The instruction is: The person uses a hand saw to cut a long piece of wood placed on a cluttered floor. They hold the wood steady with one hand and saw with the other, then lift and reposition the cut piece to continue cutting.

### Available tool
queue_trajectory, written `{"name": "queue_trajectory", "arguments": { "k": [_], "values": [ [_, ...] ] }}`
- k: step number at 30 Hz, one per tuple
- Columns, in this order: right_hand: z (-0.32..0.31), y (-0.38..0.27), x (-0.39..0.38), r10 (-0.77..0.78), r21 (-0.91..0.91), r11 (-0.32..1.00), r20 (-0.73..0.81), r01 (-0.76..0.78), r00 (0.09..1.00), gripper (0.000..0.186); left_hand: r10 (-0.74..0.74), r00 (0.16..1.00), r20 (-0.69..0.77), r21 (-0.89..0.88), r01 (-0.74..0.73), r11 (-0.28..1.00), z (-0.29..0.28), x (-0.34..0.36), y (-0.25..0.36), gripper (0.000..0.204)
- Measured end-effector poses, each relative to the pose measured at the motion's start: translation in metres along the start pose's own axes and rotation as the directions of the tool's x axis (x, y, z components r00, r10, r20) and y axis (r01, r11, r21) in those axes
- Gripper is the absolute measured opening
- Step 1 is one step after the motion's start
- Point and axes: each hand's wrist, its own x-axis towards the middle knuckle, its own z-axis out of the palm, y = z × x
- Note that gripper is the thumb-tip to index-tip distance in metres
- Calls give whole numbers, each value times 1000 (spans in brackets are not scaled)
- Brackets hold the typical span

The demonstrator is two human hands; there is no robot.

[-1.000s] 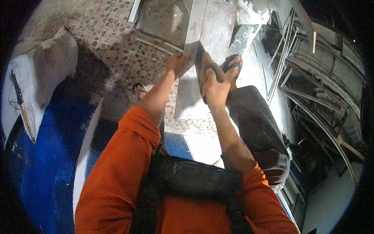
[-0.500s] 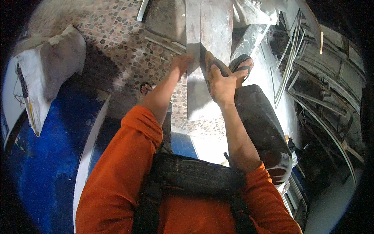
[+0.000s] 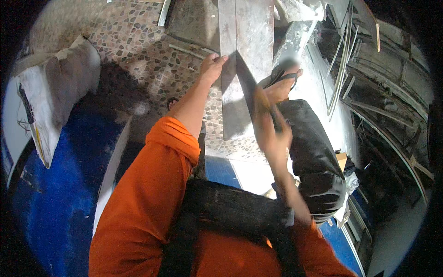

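My right hand, blurred by motion, is closed around the wooden handle of a handsaw. The saw's dark, tapering blade slants across a long grey-brown board, its narrow tip pointing away from me. A thin straight line runs lengthwise along the board from near that tip; whether it is a cut or a seam, I cannot tell. At the board's left edge, my left hand grips with the thumb on the edge; the undersides of its fingers are hidden. My sandalled right foot is beside the board's right edge.
Pebble-patterned tiles cover the floor. To the left are a white sack and a blue panel. Thin metal strips and piled scrap lie on the right. White plastic sheeting is beyond my foot.
My right hand has drawn the saw back toward me and slightly right. My left hand has shifted slightly up along the board's edge, its thumb now showing.
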Motion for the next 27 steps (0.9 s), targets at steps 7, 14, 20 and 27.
{"name": "queue_trajectory", "arguments": {
  "k": [7,14,20,27],
  "values": [
    [27,-7,14,-43,10,999,49,42,998,52,21,998,-55,39,-19,999,-18,17,-23,49],
    [-8,24,-36,-55,-8,998,-48,55,997,48,1,1000,-23,-40,-2,999,-5,-23,20,60],
    [37,-12,46,113,-228,968,35,-102,993,45,-79,995,58,-112,85,990,-15,6,0,62],
    [-42,5,-103,85,32,996,14,-86,996,57,-112,993,-41,-159,104,982,-26,-21,21,68]
  ]
}}
